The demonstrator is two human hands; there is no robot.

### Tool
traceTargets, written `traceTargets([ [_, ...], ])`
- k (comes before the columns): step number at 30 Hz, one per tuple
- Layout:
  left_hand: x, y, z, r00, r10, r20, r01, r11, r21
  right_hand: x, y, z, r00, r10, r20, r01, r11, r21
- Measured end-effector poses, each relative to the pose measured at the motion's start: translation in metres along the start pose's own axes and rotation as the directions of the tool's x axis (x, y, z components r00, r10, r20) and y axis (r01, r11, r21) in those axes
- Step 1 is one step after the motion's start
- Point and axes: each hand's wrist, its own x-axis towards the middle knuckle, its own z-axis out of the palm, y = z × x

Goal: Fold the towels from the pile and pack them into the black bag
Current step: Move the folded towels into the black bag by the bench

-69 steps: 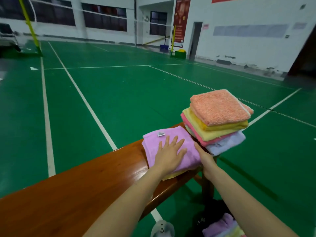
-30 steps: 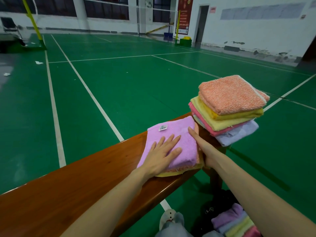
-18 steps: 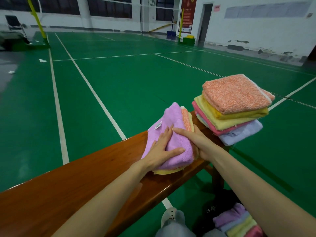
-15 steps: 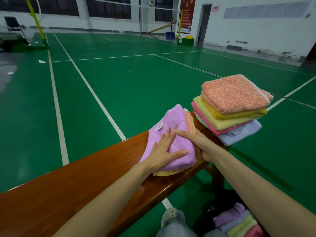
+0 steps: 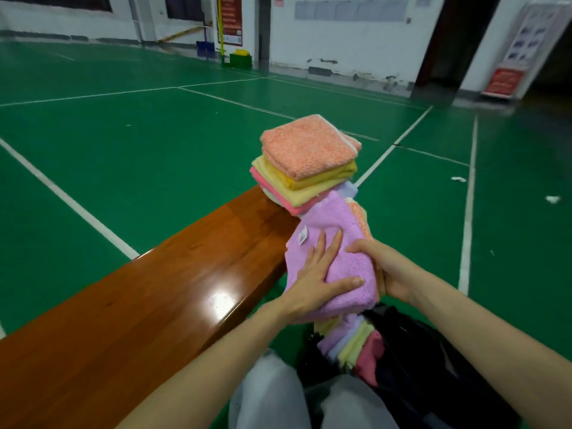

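A small bundle of folded towels [image 5: 328, 224], purple on top with orange and yellow edges showing at its right side, hangs off the bench's near edge above the black bag [image 5: 411, 363]. My left hand [image 5: 322, 270] lies flat on the purple top with straight fingers. My right hand [image 5: 380, 267] grips the bundle's right side, thumb on top and fingers underneath. The bag sits on the floor beside my knees with several folded towels [image 5: 353, 342] standing in it. The pile of towels [image 5: 306, 159], orange on top, rests at the bench's far end.
The polished wooden bench [image 5: 173, 292] runs from lower left to the pile. Green court floor with white lines lies all around. My grey-trousered knees [image 5: 278, 394] sit at the bottom, left of the bag. Bits of white litter [image 5: 552, 199] lie at the right.
The bundle was flat on the bench with my hands pressing it. My right hand took its right edge, tilted it up, and both hands have carried it off the bench toward the bag.
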Motion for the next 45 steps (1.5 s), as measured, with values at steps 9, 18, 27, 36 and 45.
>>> traceTargets([
  [9, 0.063, 0.026, 0.115, 0.926, 0.095, 0.366, -0.066, 0.994, -0.09, -0.038, 0.048, -0.121, 0.943, 0.093, -0.319, -0.037, 0.983, 0.178],
  [18, 0.099, 0.003, 0.208, 0.803, -0.003, 0.597, 0.138, 0.974, -0.181, -0.025, 0.114, -0.192, 0.817, 0.293, -0.496, -0.165, 0.944, 0.287],
  [27, 0.123, -0.049, 0.261, 0.693, -0.144, 0.706, 0.373, 0.91, -0.18, 0.016, 0.193, -0.218, 0.722, 0.435, -0.538, -0.262, 0.892, 0.369],
  [36, 0.133, -0.098, 0.284, 0.603, -0.259, 0.754, 0.486, 0.869, -0.089, 0.046, 0.243, -0.222, 0.675, 0.495, -0.547, -0.291, 0.86, 0.419],
  [45, 0.15, -0.133, 0.31, 0.551, -0.234, 0.801, 0.473, 0.878, -0.069, 0.053, 0.28, -0.235, 0.637, 0.464, -0.615, -0.289, 0.884, 0.367],
])
